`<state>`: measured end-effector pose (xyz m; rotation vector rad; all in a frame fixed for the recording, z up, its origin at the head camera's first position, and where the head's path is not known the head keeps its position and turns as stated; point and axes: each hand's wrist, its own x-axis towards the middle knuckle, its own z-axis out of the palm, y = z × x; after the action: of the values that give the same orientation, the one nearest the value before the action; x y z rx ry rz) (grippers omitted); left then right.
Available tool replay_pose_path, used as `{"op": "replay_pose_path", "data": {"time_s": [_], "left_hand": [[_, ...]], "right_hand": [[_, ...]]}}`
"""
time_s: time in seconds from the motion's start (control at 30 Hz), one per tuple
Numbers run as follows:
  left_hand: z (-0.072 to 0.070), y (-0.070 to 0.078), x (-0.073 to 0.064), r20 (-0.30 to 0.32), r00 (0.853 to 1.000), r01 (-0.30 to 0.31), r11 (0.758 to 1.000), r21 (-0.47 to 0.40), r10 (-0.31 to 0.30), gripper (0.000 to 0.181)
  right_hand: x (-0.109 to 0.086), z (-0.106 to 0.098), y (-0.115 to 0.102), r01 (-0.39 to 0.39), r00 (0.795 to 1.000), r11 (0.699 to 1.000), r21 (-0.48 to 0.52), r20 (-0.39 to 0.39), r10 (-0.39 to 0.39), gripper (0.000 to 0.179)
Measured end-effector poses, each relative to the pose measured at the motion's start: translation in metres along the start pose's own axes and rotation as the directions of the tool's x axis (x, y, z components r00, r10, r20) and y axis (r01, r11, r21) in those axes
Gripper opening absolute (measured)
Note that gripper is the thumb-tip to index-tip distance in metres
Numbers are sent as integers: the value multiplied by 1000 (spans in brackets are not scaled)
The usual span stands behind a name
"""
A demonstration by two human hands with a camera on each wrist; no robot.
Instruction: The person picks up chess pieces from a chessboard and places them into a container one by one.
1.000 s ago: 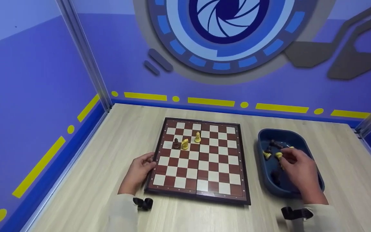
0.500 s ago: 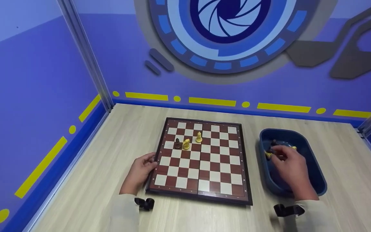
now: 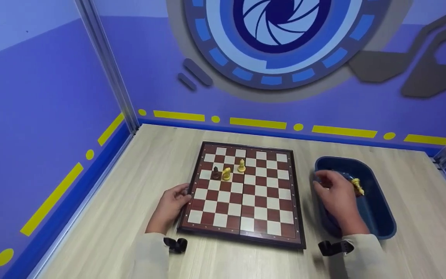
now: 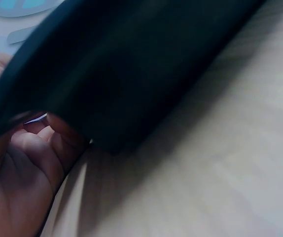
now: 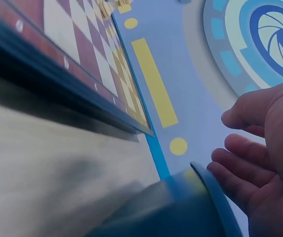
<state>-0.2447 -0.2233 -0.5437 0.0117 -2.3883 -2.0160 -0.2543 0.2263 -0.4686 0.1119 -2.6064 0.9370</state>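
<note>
My left hand [image 3: 168,207] grips the left edge of a brown and white chessboard [image 3: 261,203]. In the left wrist view, this hand [image 4: 23,187] sits at the board's dark underside [image 4: 126,74]. On the board stand a dark chess piece [image 3: 216,173], a pale yellow knight [image 3: 226,174] and a pale yellow bishop [image 3: 242,166]. Over the left rim of a blue bin [image 3: 383,217] is my right hand [image 3: 337,197], fingers loosely bent. In the right wrist view, no piece shows between the fingers of this hand [image 5: 265,158].
A pale yellow chess piece [image 3: 357,186] lies in the bin; my right hand hides the bin's left part. Board and bin stand on a wooden table [image 3: 130,186], the bin right of the board. Blue walls [image 3: 145,66] rise at the back and sides.
My right hand has moved left, from among the pieces inside the bin to its left rim, uncovering the yellow piece on the right. The left hand keeps its grip on the board.
</note>
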Motion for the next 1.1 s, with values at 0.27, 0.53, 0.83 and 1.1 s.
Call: {"op": "replay_pose_path", "data": {"time_s": [0.27,0.53,0.83,1.1], "left_hand": [[-3,1,-3,13,999,35,997,-63,-34,42],[-6,2,-4,9,1000,11,1000,-25,-11,43],[-2,0,-1,25,1000,-3,1000,18,3,42],[-1,0,-1,15,1000,11,1000,7,-11,43]], "right_hand": [[7,17,-18,-21,999,999,35,36,19,25],[16,37,-32,-31,998,995,96,64,24,27],[23,57,-43,-18,995,993,113,96,7,26],[31,70,-55,-48,987,987,153,157,23,28]]}}
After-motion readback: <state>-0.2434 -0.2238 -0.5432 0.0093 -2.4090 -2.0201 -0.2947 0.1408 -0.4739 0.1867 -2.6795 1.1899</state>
